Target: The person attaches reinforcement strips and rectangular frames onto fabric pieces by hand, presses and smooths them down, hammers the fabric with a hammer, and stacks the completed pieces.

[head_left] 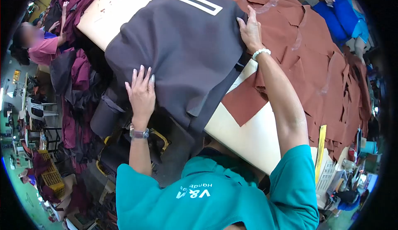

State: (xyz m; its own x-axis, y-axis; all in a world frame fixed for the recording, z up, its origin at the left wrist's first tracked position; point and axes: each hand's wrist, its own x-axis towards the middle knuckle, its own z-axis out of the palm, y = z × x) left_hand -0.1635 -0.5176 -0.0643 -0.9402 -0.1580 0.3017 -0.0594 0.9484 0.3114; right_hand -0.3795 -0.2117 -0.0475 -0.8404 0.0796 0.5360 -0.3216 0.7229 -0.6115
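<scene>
A large dark grey sheet of leather-like material (190,43) is draped over the table and hangs past its near edge in folds. On its far part lies a white rectangular frame (199,3) with a long slot in it. My left hand (141,91) rests on the sheet's left side, fingers stretched and spread. At the right edge of the sheet is my right hand (251,30), its fingers extended and touching that border. A brown square-cornered piece (246,101) lies just below the right forearm, partly covered by the sheet.
Overlapping brown sheets (306,60) cover the table's right side. A yellow ruler (320,153) lies near its front right. Pale tabletop (248,132) shows at the near edge. A person in pink (43,49) is at left, another in blue (342,18) at far right. A yellow crate (52,174) stands lower left.
</scene>
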